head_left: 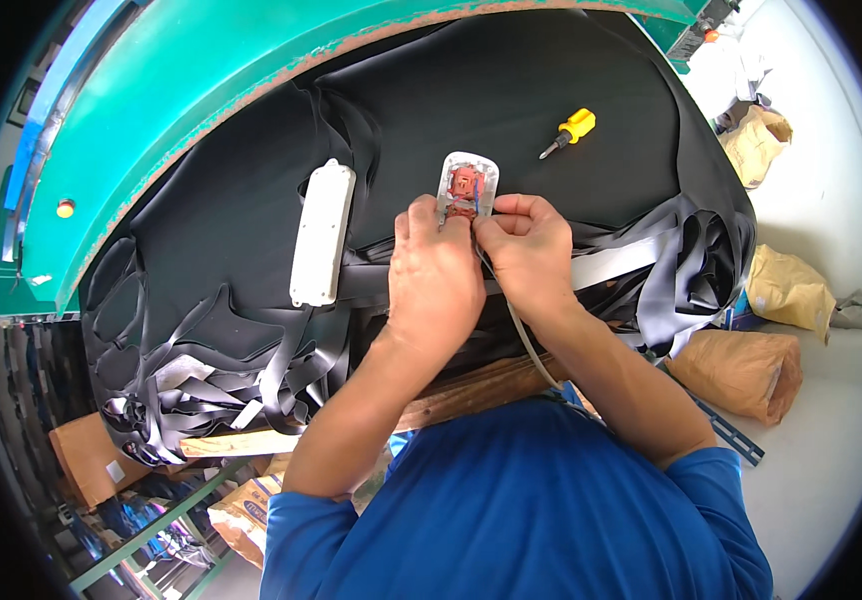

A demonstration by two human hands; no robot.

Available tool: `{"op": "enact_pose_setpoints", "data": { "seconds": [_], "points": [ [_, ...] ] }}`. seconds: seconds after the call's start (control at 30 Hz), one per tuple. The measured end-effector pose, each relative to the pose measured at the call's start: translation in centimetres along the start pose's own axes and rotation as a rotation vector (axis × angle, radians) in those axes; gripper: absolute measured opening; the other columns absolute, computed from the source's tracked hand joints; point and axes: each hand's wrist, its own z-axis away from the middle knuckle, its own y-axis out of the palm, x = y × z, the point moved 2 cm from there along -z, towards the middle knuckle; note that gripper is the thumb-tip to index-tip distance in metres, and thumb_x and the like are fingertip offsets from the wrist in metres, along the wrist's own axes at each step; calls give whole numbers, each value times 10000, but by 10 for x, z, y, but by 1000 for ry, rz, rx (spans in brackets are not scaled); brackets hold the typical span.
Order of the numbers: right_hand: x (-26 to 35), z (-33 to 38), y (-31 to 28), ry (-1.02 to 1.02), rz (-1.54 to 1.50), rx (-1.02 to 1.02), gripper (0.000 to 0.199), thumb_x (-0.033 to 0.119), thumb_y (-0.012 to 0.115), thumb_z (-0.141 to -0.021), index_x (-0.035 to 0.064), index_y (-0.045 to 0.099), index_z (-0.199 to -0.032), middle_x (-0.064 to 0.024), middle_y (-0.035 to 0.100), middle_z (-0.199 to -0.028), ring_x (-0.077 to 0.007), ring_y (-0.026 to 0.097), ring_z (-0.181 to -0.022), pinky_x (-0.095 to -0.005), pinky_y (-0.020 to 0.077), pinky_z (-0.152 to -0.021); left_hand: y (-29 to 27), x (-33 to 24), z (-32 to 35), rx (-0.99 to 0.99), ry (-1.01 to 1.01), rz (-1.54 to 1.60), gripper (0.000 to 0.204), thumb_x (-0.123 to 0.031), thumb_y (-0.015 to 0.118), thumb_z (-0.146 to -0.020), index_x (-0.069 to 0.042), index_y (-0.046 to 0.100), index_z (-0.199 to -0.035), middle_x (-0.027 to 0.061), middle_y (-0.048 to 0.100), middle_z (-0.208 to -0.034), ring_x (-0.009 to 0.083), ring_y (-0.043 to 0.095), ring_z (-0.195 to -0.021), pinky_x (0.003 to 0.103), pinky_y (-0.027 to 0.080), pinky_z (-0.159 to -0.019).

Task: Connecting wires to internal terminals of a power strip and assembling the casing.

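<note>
An open white power strip housing (494, 180) lies face up before me, with red-orange inner parts and a blue wire showing. My left hand (433, 275) is closed over its near left part. At the near right edge, my right hand (531, 250) pinches the housing with thumb and curled fingers. My hands hide the housing's near end, and any wire between the fingertips is too small to tell. A grey cable (523, 335) runs from between my hands toward my body. Left of them lies a long white plastic cover (323, 235) with screw holes.
A screwdriver with a yellow handle (578, 125) lies beyond my right hand on the black sheet material (511, 75). Black strips (691, 260) bunch up at the right. A green machine frame (181, 110) arches over the far left. Brown paper bags (736, 370) stand at the right.
</note>
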Motion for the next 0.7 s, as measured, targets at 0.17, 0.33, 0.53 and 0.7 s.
{"op": "enact_pose_setpoints", "data": {
  "seconds": [0.17, 0.33, 0.53, 0.7],
  "points": [
    [5, -5, -10, 72, 5, 138, 256, 30, 679, -891, -110, 583, -1082, -147, 708, -891, -129, 643, -638, -244, 512, -580, 2, 12, -7, 5, -46, 154, 123, -6, 643, -817, 17, 704, -920, 226, 611, -1066, 404, 605, -964, 471, 513, -829],
    [12, -5, -10, 78, -23, 166, 276, 102, 688, -915, -81, 616, -1109, -75, 688, -803, -97, 620, -596, -216, 439, -498, -5, 14, -14, -55, -77, 208, 93, -28, 686, -792, -14, 725, -876, 212, 617, -1024, 382, 621, -932, 445, 520, -804],
    [-12, -9, -15, -24, -132, 216, 188, -2, 615, -920, -75, 605, -1093, -126, 698, -947, -127, 635, -701, -262, 520, -606, 8, 21, -9, -115, -49, 258, 46, -38, 707, -706, -46, 705, -751, 187, 637, -872, 373, 620, -901, 437, 526, -793],
    [1, 4, -12, 31, -51, 217, 290, -65, 608, -863, -89, 557, -1147, -113, 670, -915, -109, 575, -620, -240, 472, -550, 0, 19, -4, 50, -203, 265, 149, -90, 709, -764, -61, 765, -899, 201, 633, -1011, 367, 642, -948, 423, 542, -847]
  ]
}}
